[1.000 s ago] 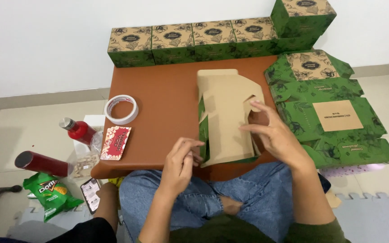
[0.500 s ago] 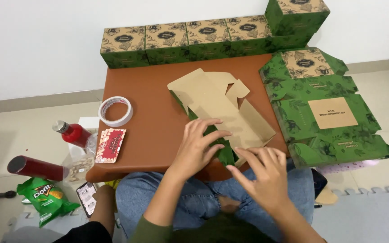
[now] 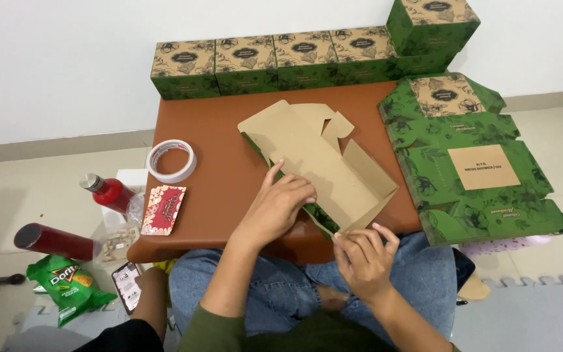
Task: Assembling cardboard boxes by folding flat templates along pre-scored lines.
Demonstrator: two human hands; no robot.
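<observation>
- Brown card is showing on the unfolded box blank (image 3: pixel 320 163), which is lying slantwise across the reddish-brown table (image 3: pixel 223 130), its green printed side facing down and peeking out along the near edge.
- Left hand (image 3: pixel 276 207) is pressing down flat on the blank's near-left part, fingers spread and resting on the card, not gripping it.
- Right hand (image 3: pixel 363 255) is pinching the blank's near corner at the table's front edge, thumb and fingertips closed together on the card.
- Finished green boxes (image 3: pixel 275 62) are standing in a row along the table's far edge, with one more stacked at the right end.
- Flat green blanks (image 3: pixel 477 169) are lying piled just to the right of the table.
- Tape roll (image 3: pixel 171 160) is sitting on the table's left side, well apart from the hands, and a small red packet (image 3: pixel 163 208) is lying near the left front corner.
</observation>
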